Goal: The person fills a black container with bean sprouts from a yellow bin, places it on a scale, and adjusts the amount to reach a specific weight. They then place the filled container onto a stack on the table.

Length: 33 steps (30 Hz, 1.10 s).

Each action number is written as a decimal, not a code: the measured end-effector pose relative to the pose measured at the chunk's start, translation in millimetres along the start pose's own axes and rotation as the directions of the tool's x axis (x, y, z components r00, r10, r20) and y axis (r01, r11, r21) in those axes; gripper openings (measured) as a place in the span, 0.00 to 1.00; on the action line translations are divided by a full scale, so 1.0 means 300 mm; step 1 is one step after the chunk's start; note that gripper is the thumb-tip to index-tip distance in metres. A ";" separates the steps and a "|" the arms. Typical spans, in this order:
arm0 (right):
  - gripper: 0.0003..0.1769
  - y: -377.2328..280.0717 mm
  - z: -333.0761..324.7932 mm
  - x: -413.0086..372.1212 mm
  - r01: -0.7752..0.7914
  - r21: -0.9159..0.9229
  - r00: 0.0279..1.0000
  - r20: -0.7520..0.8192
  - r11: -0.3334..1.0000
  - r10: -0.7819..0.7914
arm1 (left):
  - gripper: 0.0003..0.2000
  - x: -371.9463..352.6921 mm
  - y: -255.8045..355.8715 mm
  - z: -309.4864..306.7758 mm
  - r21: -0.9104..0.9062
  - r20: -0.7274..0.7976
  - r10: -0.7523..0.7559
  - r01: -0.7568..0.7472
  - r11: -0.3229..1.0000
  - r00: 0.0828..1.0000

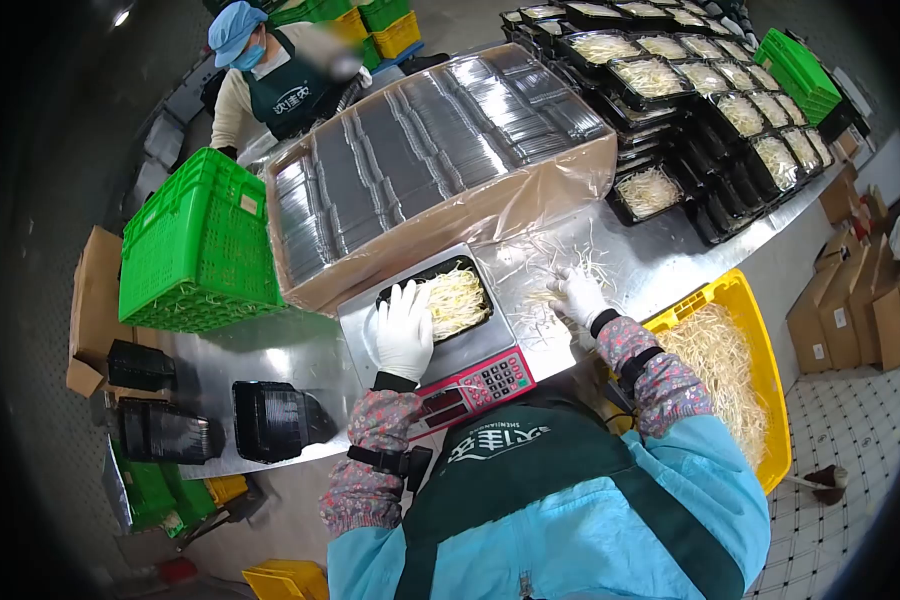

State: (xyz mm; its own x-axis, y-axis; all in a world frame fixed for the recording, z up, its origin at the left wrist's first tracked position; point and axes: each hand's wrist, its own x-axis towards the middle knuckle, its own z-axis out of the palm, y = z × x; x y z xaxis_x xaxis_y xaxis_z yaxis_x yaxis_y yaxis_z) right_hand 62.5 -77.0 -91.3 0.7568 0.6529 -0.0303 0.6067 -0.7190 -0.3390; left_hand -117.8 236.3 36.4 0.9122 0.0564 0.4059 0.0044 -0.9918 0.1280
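Note:
A black tray of bean sprouts (456, 302) rests on the plate of a scale (506, 330) with a red keypad panel. My left hand (404, 332), in a white glove, lies over the tray's left side. Its fingers are stretched out and touch the sprouts and rim. To the right of the scale, my gloved right hand (580, 297) is low over the metal table, its fingers curled on some loose bean sprouts (542, 300). More strands are scattered around it.
A large carton of stacked black trays (435, 150) stands behind the scale, beside a green crate (200, 245). Filled trays (650, 78) are piled at back right. A yellow tub (776, 400) of sprouts is at right, empty trays (270, 420) at left. A co-worker (290, 90) stands opposite.

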 end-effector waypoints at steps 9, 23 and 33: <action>0.17 -0.152 -0.334 0.077 0.052 0.466 0.988 -0.154 0.883 0.023 | 0.27 -0.009 -0.027 -0.018 -0.413 -0.047 -0.244 0.204 0.887 0.969; 0.12 -0.687 -0.254 0.311 0.641 0.022 0.764 -0.107 0.767 -0.636 | 0.24 -0.054 -0.043 0.026 -0.067 -0.089 -0.010 0.004 0.998 0.996; 0.10 -0.399 -0.514 0.222 0.378 0.446 0.926 -0.184 0.811 -0.331 | 0.22 -0.056 -0.037 0.019 -0.139 -0.029 -0.062 0.058 0.989 0.998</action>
State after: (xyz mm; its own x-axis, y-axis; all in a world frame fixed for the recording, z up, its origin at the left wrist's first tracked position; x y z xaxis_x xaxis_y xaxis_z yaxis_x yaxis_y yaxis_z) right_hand 77.7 15.8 92.3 0.5446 0.7983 0.2571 0.6701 -0.2299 -0.7057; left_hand -130.7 245.5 22.9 0.8979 0.1215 0.4232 0.0002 -0.9613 0.2757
